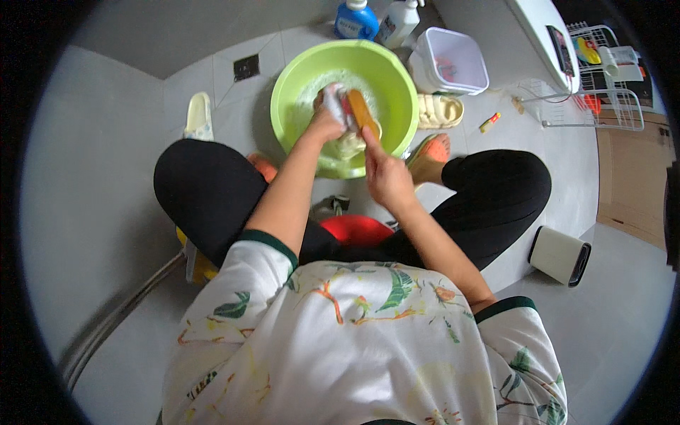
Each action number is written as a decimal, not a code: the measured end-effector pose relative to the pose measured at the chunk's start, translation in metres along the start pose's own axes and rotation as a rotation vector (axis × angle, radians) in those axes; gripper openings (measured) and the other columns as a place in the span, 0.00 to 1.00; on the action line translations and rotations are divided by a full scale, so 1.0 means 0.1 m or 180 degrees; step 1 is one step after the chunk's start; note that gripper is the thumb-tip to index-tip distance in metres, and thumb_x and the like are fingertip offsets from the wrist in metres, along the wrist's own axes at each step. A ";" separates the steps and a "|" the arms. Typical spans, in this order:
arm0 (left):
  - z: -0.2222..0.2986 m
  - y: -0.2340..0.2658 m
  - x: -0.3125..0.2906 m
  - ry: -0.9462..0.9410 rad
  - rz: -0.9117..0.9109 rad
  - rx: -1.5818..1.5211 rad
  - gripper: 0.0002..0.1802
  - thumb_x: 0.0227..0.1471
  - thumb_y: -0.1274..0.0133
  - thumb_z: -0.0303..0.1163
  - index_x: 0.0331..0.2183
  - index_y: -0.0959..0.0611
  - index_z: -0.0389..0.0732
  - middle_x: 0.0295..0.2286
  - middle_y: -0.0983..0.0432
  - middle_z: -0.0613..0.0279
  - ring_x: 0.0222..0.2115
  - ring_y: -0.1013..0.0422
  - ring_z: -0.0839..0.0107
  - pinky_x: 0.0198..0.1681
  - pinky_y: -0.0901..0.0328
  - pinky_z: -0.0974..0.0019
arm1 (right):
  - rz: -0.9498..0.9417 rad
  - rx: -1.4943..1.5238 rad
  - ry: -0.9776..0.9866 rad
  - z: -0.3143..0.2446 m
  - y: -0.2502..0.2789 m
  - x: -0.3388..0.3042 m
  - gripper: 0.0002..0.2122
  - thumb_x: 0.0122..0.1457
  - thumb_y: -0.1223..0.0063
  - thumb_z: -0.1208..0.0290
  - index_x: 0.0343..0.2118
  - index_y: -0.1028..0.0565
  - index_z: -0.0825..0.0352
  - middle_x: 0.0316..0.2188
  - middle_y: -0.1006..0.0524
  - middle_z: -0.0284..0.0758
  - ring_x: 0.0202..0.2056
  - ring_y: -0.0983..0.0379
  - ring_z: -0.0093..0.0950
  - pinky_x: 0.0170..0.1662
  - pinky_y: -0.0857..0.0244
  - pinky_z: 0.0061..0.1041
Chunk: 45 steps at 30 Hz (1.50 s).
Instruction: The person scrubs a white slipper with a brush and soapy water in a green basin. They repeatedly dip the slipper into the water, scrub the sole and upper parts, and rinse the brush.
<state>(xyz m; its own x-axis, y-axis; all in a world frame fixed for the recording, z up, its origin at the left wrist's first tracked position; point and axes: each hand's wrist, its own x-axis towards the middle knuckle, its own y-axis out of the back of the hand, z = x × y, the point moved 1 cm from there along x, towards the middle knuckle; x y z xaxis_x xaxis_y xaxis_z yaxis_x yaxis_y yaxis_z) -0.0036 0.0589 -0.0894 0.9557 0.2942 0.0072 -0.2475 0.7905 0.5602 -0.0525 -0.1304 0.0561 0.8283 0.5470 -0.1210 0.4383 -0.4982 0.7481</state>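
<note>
Over a lime-green basin [281, 106] of sudsy water, both my hands work close together. My right hand [389, 177] is closed round the handle of a wooden brush [363, 112], whose head lies against a pale, foam-covered item [333, 99]. That item is gripped by my left hand [327, 124]; foam and the brush hide much of its shape. Below the brush, a cream-coloured thing [350, 146] sits in the water, partly covered by my hands.
A cream clog [440, 112] stands right of the basin, a white clog [200, 117] to its left. Behind are a blue bottle [356, 21], a white spray bottle [400, 25] and a white tub [453, 60]. A wire rack [595, 106] is at the right, a floor drain [246, 67] far left.
</note>
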 end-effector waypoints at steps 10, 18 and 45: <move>0.14 0.04 -0.04 0.0477 -0.0012 -0.0716 0.42 0.40 0.37 0.38 0.54 0.39 0.40 0.54 0.41 0.53 0.53 0.40 0.58 0.57 0.44 0.60 | -0.0046 -0.0318 0.0221 0.00 -0.05 -0.01 0.22 0.61 0.59 0.65 0.60 0.40 0.49 0.24 0.24 0.51 0.27 0.25 0.49 0.32 0.32 0.49; 0.14 -0.09 -0.16 0.0369 -0.0988 -0.0091 0.53 0.35 0.34 0.36 0.59 0.45 0.36 0.53 0.37 0.41 0.55 0.39 0.51 0.58 0.45 0.59 | 0.0356 0.0694 0.0001 0.40 -0.14 0.60 0.19 0.60 0.57 0.69 0.55 0.32 0.60 0.32 0.24 0.54 0.36 0.26 0.50 0.42 0.32 0.39; -0.08 -0.31 0.60 0.2379 -0.1830 0.2425 0.63 0.37 0.38 0.58 0.64 0.62 0.64 0.63 0.66 0.45 0.58 0.45 0.47 0.60 0.48 0.54 | -0.1108 -0.0136 -0.2400 1.53 -1.27 1.91 0.35 0.54 0.51 0.64 0.60 0.54 0.73 0.49 0.31 0.54 0.49 0.30 0.45 0.54 0.37 0.35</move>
<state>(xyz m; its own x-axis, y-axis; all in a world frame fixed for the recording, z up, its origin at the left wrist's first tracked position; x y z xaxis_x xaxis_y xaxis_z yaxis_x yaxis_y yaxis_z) 0.0605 0.0563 -0.1130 0.5055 0.4405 -0.7419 0.5803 0.4628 0.6701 0.1035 -0.0657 -0.1621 0.6662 0.0602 -0.7434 0.7116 -0.3495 0.6094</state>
